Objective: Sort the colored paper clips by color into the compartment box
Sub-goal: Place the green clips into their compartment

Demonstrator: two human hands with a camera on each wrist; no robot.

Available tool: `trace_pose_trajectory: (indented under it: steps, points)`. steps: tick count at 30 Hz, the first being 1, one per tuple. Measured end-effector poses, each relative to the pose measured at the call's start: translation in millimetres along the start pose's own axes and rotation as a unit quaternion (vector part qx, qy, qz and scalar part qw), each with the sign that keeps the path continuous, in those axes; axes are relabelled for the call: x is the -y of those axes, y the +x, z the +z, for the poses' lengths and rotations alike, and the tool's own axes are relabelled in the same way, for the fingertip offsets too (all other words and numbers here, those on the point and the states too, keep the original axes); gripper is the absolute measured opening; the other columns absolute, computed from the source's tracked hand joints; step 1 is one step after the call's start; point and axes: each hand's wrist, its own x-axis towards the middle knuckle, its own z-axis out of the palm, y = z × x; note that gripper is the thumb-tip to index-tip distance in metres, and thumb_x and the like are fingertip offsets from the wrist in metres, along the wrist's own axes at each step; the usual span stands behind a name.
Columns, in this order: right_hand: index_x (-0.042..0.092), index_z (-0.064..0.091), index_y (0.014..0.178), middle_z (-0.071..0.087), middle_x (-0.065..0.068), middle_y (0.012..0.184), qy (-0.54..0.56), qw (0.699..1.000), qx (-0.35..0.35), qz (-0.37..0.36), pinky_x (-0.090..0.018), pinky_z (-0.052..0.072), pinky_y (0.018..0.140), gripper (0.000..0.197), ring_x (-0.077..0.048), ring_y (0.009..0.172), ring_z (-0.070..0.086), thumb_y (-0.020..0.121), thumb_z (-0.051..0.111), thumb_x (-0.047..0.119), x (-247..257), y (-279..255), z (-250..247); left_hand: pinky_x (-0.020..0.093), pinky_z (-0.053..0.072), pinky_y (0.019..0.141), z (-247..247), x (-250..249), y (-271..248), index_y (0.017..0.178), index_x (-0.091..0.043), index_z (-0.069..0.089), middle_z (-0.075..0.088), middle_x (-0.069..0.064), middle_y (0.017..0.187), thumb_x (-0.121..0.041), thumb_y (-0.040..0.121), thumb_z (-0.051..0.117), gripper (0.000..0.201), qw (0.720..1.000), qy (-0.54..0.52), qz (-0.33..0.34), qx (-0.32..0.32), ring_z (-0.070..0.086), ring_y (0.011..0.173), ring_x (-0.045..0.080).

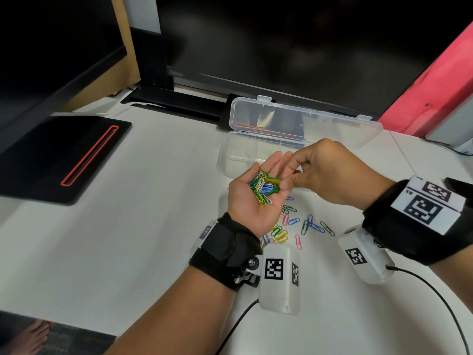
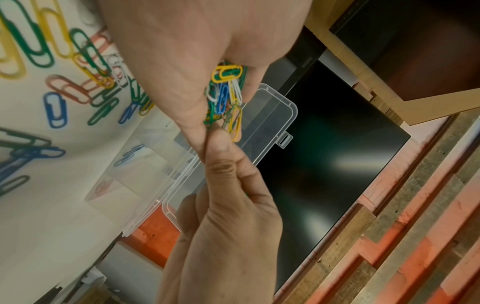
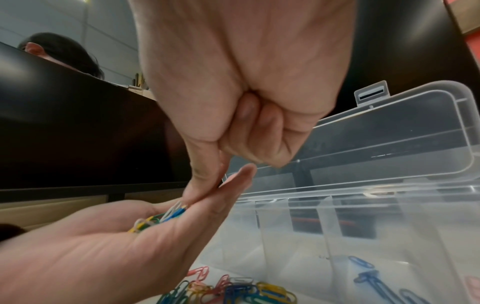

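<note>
My left hand (image 1: 256, 201) lies palm up above the white table, carrying a heap of mixed green, yellow, white and blue paper clips (image 1: 262, 188). My right hand (image 1: 284, 181) reaches in from the right and pinches a yellow-green clip (image 1: 275, 179) at the heap's edge. The left wrist view shows the heap (image 2: 226, 94) between palm and thumb. The clear compartment box (image 1: 230, 157) stands just behind the hands, its lid (image 1: 307, 119) open backward. Blue clips (image 3: 369, 275) lie in one compartment. Several loose clips (image 1: 297, 226) are scattered on the table under the hands.
A black pad with a red-edged slot (image 1: 64, 157) lies at the left. A dark monitor and its stand base (image 1: 179, 98) sit behind the box. A red panel (image 1: 435, 85) rises at the right. Cables (image 1: 435, 290) trail from the wrist cameras.
</note>
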Motion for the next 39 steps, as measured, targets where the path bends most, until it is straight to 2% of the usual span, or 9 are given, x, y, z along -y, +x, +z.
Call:
trace_pose_trajectory:
  steps: [4, 8, 10, 14, 20, 28, 31, 34, 39]
  points:
    - [0.018, 0.074, 0.080, 0.049, 0.019, 0.041, 0.000, 1.000, -0.002, -0.002, -0.008, 0.035, 0.049, 0.004, 0.000, 0.046, 0.047, 0.084, 0.075, 0.016, -2.5, 0.7, 1.9, 0.032, 0.050, 0.087, -0.4, -0.6, 1.0, 0.123, 0.006, 0.057, 0.062, 0.024, 0.125, -0.023, 0.103, 0.033, 0.042, 1.000, 0.002, 0.004, -0.008, 0.063, 0.112, 0.031]
    - [0.008, 0.059, 0.082, 0.062, 0.015, 0.050, 0.107, 0.994, 0.005, 0.036, -0.006, 0.034, 0.044, 0.012, 0.001, 0.042, 0.051, 0.092, 0.055, 0.004, 3.5, -1.6, 1.9, 0.044, 0.054, 0.088, -1.7, -0.7, 3.1, 0.120, 0.006, 0.058, 0.065, 0.024, 0.117, -0.023, 0.103, 0.033, 0.042, 1.000, -0.005, 0.010, 0.019, 0.069, 0.097, 0.033]
    - [0.011, 0.049, 0.078, 0.049, 0.012, 0.041, 0.189, 0.979, 0.000, 0.069, -0.010, 0.029, 0.038, 0.019, -0.003, 0.036, 0.042, 0.094, 0.044, 0.003, 7.2, -2.6, -0.1, 0.047, 0.052, 0.092, -3.6, -0.3, 4.1, 0.118, 0.006, 0.059, 0.065, 0.025, 0.116, -0.022, 0.103, 0.033, 0.041, 1.000, 0.002, 0.012, 0.021, 0.067, 0.100, 0.035]
    - [0.021, 0.024, 0.066, 0.017, -0.002, 0.058, 0.360, 0.922, -0.007, 0.143, -0.021, 0.010, 0.045, 0.025, -0.013, 0.047, 0.010, 0.089, 0.035, 0.014, 2.4, 1.1, -2.2, 0.047, 0.049, 0.096, -5.0, -0.4, 5.0, 0.112, 0.009, 0.064, 0.065, 0.027, 0.115, -0.020, 0.103, 0.034, 0.043, 1.000, 0.018, 0.006, 0.020, 0.067, 0.098, 0.037]
    - [0.023, 0.014, 0.070, 0.006, 0.003, 0.062, 0.538, 0.821, -0.004, 0.191, -0.022, 0.008, 0.041, 0.023, -0.012, 0.048, 0.003, 0.087, 0.031, 0.022, -7.5, 2.9, 1.5, 0.041, 0.049, 0.097, -3.0, -1.2, 3.9, 0.116, 0.002, 0.061, 0.064, 0.020, 0.123, -0.019, 0.102, 0.038, 0.035, 0.998, 0.054, -0.001, 0.015, 0.067, 0.103, 0.030]
    - [0.023, 0.026, 0.057, 0.011, 0.003, 0.058, 0.629, 0.750, -0.049, 0.199, -0.020, 0.013, 0.033, 0.034, -0.010, 0.041, 0.008, 0.090, 0.030, 0.019, -6.3, 7.5, 16.1, 0.038, 0.047, 0.099, -2.3, -2.0, 1.8, 0.117, 0.004, 0.060, 0.065, 0.022, 0.120, -0.024, 0.102, 0.035, 0.041, 0.998, 0.062, 0.002, 0.003, 0.063, 0.109, 0.029]
    - [0.020, 0.029, 0.059, 0.047, -0.002, 0.057, 0.639, 0.738, -0.087, 0.197, -0.018, 0.015, 0.033, 0.034, -0.008, 0.036, 0.012, 0.092, 0.034, 0.018, -2.1, 7.8, 14.0, 0.042, 0.043, 0.104, -3.7, -2.1, 2.8, 0.125, 0.006, 0.055, 0.061, 0.024, 0.126, -0.024, 0.103, 0.034, 0.043, 0.999, 0.045, 0.004, 0.012, 0.059, 0.117, 0.033]
    - [0.017, 0.029, 0.062, 0.074, -0.013, 0.082, 0.639, 0.736, -0.104, 0.199, -0.016, 0.018, 0.030, 0.031, -0.006, 0.033, 0.011, 0.092, 0.037, 0.014, -1.0, 8.1, 12.8, 0.046, 0.039, 0.108, -4.4, -1.3, 3.7, 0.128, 0.006, 0.053, 0.059, 0.026, 0.129, -0.023, 0.103, 0.033, 0.044, 0.999, 0.031, 0.002, 0.023, 0.056, 0.121, 0.035]
    - [0.016, 0.036, 0.066, 0.038, 0.002, 0.050, 0.642, 0.738, -0.098, 0.186, -0.017, 0.012, 0.032, 0.030, -0.006, 0.032, 0.016, 0.092, 0.043, 0.004, -4.3, 8.4, 12.8, 0.045, 0.048, 0.099, -3.5, -0.4, 4.1, 0.119, 0.006, 0.058, 0.063, 0.026, 0.122, -0.022, 0.103, 0.034, 0.041, 0.999, 0.046, 0.006, 0.021, 0.065, 0.107, 0.035]
